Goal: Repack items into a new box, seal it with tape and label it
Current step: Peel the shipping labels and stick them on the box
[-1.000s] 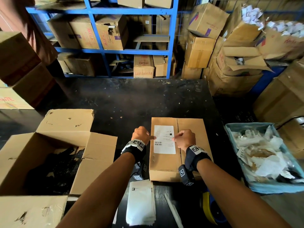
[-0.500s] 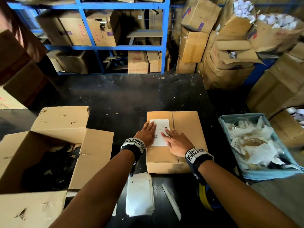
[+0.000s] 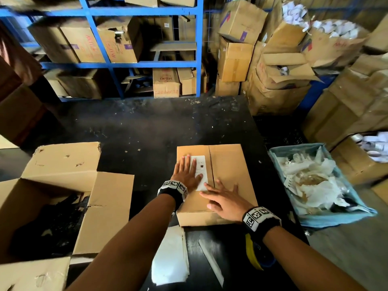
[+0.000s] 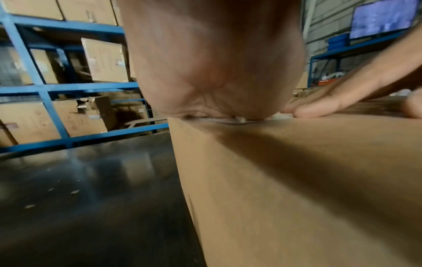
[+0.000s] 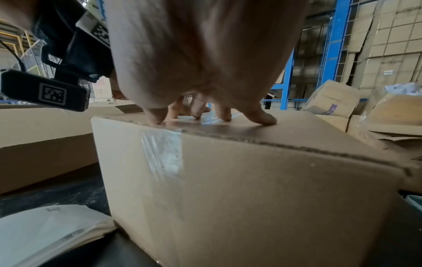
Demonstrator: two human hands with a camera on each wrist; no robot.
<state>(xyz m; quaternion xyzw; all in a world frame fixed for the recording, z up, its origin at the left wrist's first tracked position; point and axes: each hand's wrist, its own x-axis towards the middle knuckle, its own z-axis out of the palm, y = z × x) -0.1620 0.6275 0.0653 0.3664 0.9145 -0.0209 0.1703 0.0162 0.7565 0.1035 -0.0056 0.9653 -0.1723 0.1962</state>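
A small taped cardboard box [image 3: 228, 171] stands on the black table [image 3: 147, 131]. A white label [image 3: 200, 171] lies on the left half of its top. My left hand [image 3: 186, 171] lies flat with straight fingers on the label's left side. My right hand [image 3: 224, 198] rests flat, fingers spread, on the box top just below the label and across the taped seam. In the right wrist view my fingertips [image 5: 262, 117] press on the box top [image 5: 228, 126], and clear tape [image 5: 162, 150] runs down the near side. The left wrist view shows my palm [image 4: 212, 72] down on the box edge [image 4: 297, 180].
A large open cardboard box [image 3: 56, 196] with dark contents sits at the left. A stack of white sheets [image 3: 170, 255] and a paper strip [image 3: 212, 261] lie at the table's front. A blue bin [image 3: 315, 185] of crumpled paper stands to the right, a yellow tape dispenser [image 3: 254, 255] under my right wrist.
Both hands went from curled at the label's edges to flat. The left hand slid up over the label; the right hand slid down and right, off it, onto the box top.
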